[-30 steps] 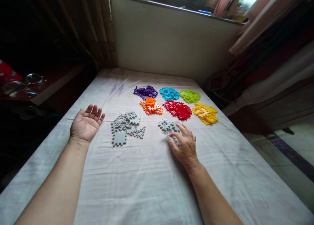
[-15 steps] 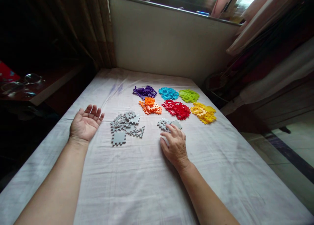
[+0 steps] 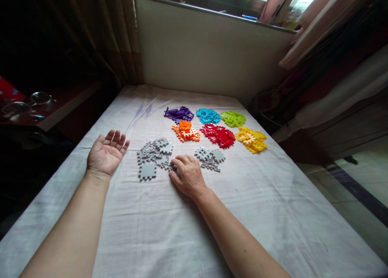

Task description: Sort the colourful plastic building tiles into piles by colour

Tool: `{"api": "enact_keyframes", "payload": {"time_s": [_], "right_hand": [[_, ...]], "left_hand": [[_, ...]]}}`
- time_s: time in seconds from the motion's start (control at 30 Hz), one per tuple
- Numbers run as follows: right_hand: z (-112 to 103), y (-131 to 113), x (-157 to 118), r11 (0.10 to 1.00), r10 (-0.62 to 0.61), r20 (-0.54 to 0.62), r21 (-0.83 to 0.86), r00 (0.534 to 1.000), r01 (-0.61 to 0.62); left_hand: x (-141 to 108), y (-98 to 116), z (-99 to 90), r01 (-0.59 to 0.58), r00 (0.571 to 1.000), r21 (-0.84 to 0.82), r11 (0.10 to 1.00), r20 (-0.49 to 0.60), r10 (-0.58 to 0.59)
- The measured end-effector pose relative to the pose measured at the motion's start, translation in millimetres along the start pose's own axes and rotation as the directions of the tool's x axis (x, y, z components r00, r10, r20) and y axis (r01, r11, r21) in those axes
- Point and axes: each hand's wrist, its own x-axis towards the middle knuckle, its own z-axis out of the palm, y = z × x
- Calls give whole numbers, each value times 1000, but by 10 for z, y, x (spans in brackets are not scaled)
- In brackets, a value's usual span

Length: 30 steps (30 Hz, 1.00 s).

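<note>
My left hand lies palm up on the bed sheet, fingers apart and nothing in it. To its right is a loose pile of grey interlocking toy tiles with notched edges. At the right edge of that pile my right hand is palm down. Its thumb and fingers close on a grey interlocking tile, mostly hidden beneath them. A smaller group of grey tiles lies just right of my right hand, apart from the larger pile.
Farther back sit piles of purple, blue, green, orange, red and yellow tiles. Glasses rest on a dark side table at the left. A wall stands behind the bed.
My right hand has moved left from the smaller grey group to the larger grey pile. A grey tile now shows at the front of the smaller group. My left hand stays in place.
</note>
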Motion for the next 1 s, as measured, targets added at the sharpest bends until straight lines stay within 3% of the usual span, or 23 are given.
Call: {"api": "enact_keyframes", "payload": {"time_s": [0.13, 0.23, 0.3, 0.4, 0.47, 0.53, 0.77, 0.87, 1.0], "right_hand": [[-33, 58, -97, 1000, -8, -75, -1, 997, 8], [-110, 241, -200, 999, 29, -220, -25, 975, -35], [-196, 441, -269, 987, 128, -330, -45, 935, -151], [-324, 757, -361, 921, 326, -445, -50, 834, -387], [-369, 902, -407, 872, 411, -468, -46, 782, -486], [-371, 967, -434, 849, 447, -467, -46, 763, -526], [-314, 936, -455, 857, 399, -475, -111, 785, -503], [-307, 850, -422, 895, 333, -497, -101, 801, -435], [-232, 469, -267, 982, 147, -381, -52, 913, -180]], "left_hand": [[-14, 8, 8, -1, 1000, 5, 1000, -3, 1], [-22, 11, 14, 2, 1000, 11, 1000, -7, -2], [-21, 10, 14, 3, 1000, 15, 1000, -8, -3], [-8, 6, 4, -3, 1000, 17, 1000, 2, 3], [6, 5, -9, -9, 1000, 22, 1000, 10, 9], [18, 4, -22, -11, 1000, 31, 999, 21, 10], [44, -3, -59, -17, 999, 38, 999, 30, 16], [58, -9, -74, -23, 999, 42, 999, 46, 21], [52, -13, -72, -21, 999, 18, 1000, 38, 20]]}}
